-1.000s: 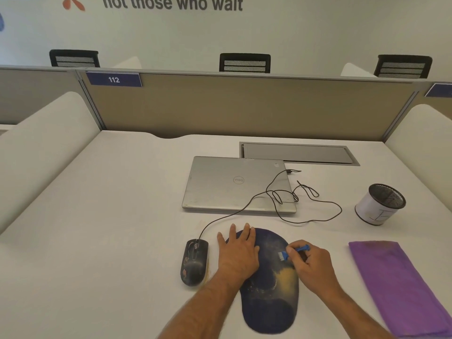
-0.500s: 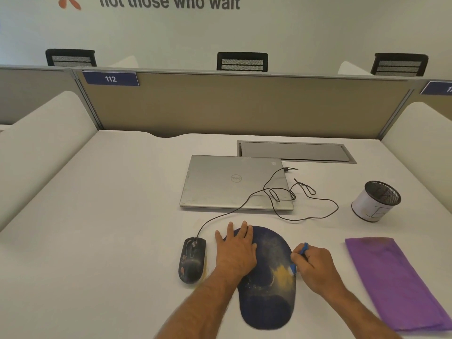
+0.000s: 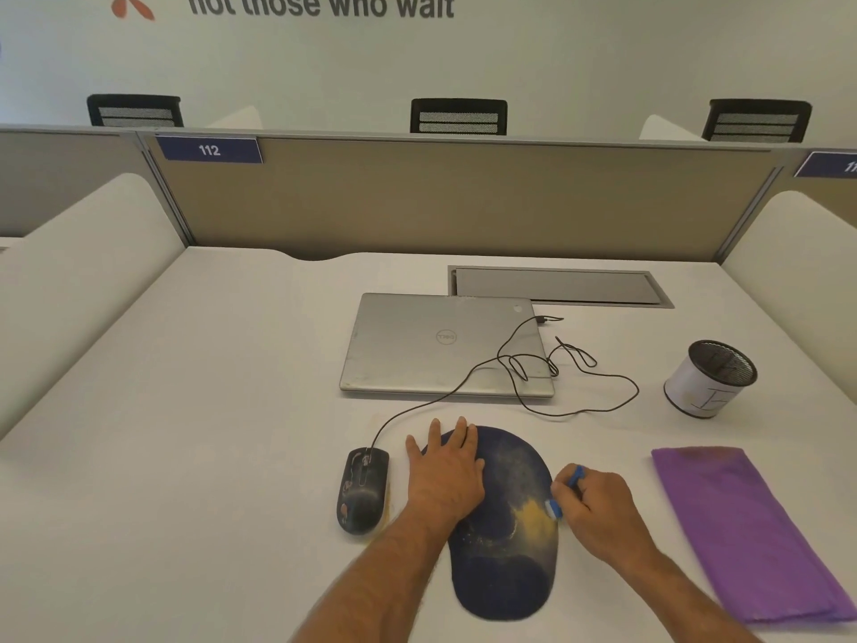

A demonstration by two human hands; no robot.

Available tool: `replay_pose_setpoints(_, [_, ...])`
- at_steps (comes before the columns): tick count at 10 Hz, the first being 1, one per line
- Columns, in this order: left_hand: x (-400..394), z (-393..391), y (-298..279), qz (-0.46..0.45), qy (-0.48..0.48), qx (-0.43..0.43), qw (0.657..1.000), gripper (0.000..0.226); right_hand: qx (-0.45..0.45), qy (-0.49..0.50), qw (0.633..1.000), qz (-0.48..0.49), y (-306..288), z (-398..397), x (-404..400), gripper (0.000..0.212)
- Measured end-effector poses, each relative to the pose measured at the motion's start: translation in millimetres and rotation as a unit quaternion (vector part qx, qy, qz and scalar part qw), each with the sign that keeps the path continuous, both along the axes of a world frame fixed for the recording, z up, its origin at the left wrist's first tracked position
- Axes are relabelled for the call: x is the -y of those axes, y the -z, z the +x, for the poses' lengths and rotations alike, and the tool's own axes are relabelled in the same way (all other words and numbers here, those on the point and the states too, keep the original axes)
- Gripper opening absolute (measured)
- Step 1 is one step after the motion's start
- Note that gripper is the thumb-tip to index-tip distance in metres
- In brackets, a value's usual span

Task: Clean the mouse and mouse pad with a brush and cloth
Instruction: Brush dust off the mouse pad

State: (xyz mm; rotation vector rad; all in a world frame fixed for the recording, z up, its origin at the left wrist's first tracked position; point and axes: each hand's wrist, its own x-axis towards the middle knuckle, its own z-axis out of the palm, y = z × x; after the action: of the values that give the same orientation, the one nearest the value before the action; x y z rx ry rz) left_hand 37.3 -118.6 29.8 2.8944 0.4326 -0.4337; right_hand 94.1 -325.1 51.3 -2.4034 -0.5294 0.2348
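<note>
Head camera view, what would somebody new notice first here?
Probably the two hands low in the middle: the left hand lies flat on the dark mouse pad, while the right hand grips a small blue brush at a yellowish dusty patch near the pad's right edge. Next, the bright purple cloth lying at the right.

The mouse pad (image 3: 503,526) looks like matt dark fabric dusted with yellowish powder, and the mouse (image 3: 362,490) is smudged black plastic. The cloth (image 3: 742,531) is soft purple fabric, the laptop (image 3: 445,345) brushed silver metal, the surface (image 3: 208,410) smooth matt white.
</note>
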Motion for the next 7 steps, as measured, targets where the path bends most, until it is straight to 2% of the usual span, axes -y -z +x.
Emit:
replay_pose_setpoints(1, [-0.3,0.1,-0.3,-0.001,-0.001,0.000,1.000,0.060,0.005,0.018,1.000,0.020,1.0,1.0,0.7,0.025])
replay_pose_setpoints(2, [-0.6,-0.3,0.5,0.000,-0.002,0.000,1.000,0.060,-0.002,0.009,1.000,0.013,-2.0,-0.3,0.8,0.018])
replay_pose_setpoints(3, [-0.4,0.0,1.0,0.001,-0.003,0.000,1.000,0.060,-0.017,0.000,1.000,0.008,-1.4,-0.4,2.9,0.030])
replay_pose_setpoints(4, [-0.4,-0.1,0.9,0.003,-0.003,0.002,1.000,0.060,0.003,0.017,0.999,0.028,-3.7,1.0,7.0,0.031])
replay_pose_setpoints(5, [-0.3,0.3,1.3,0.001,-0.003,0.001,1.000,0.060,0.020,0.010,0.999,0.037,-6.5,-1.1,7.3,0.016])
replay_pose_setpoints(6, [-0.5,0.4,0.8,0.005,-0.005,-0.001,1.000,0.060,0.004,-0.018,1.000,0.013,-2.7,-3.3,8.8,0.012])
replay_pose_setpoints(7, [0.1,0.9,0.4,0.002,-0.006,-0.001,1.000,0.060,-0.014,-0.019,1.000,0.012,0.6,-1.5,11.0,0.021])
